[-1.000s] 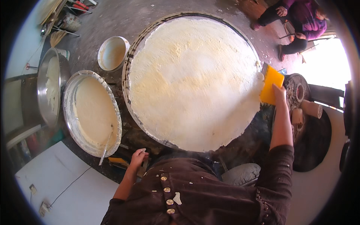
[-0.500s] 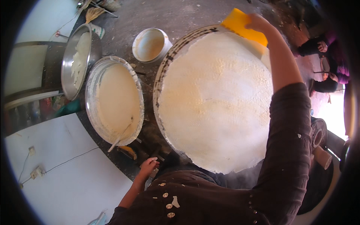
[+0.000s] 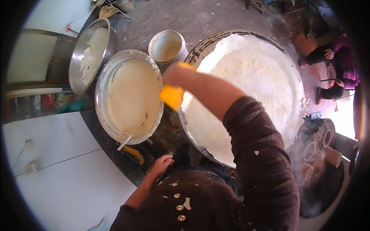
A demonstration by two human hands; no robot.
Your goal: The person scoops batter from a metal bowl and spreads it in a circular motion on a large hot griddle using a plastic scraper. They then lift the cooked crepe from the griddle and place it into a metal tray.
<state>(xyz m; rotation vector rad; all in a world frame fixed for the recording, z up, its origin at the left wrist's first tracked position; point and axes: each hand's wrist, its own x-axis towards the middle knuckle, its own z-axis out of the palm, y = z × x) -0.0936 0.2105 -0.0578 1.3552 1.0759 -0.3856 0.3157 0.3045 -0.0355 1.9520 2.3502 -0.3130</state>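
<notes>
My right hand (image 3: 178, 77) is closed on a yellow scraper (image 3: 172, 96), between a large basin of pale batter (image 3: 131, 90) and a big round griddle (image 3: 195, 56). Most of the griddle is covered by a thin pale sheet of batter (image 3: 254, 73), brighter and bare-edged at the far left. My right forearm crosses over the sheet's near left part. Low in front of my body, my left hand (image 3: 162, 163) has its fingers loosely curled together, with nothing visible in them. A stick-like utensil (image 3: 131, 136) leans in the batter basin, its handle over the near rim.
A white bucket (image 3: 167, 46) stands behind the batter basin. Farther left is a metal bowl (image 3: 89, 57) with white dough-like stuff. Perforated cylindrical briquettes (image 3: 333, 156) lie at the right amid steam. Another person (image 3: 339, 73) sits at the far right. A broom (image 3: 108, 11) is at the back.
My right hand has swept the yellow scraper from the griddle's far right edge to the left, beside the batter basin. My left hand stays low. The view has shifted slightly.
</notes>
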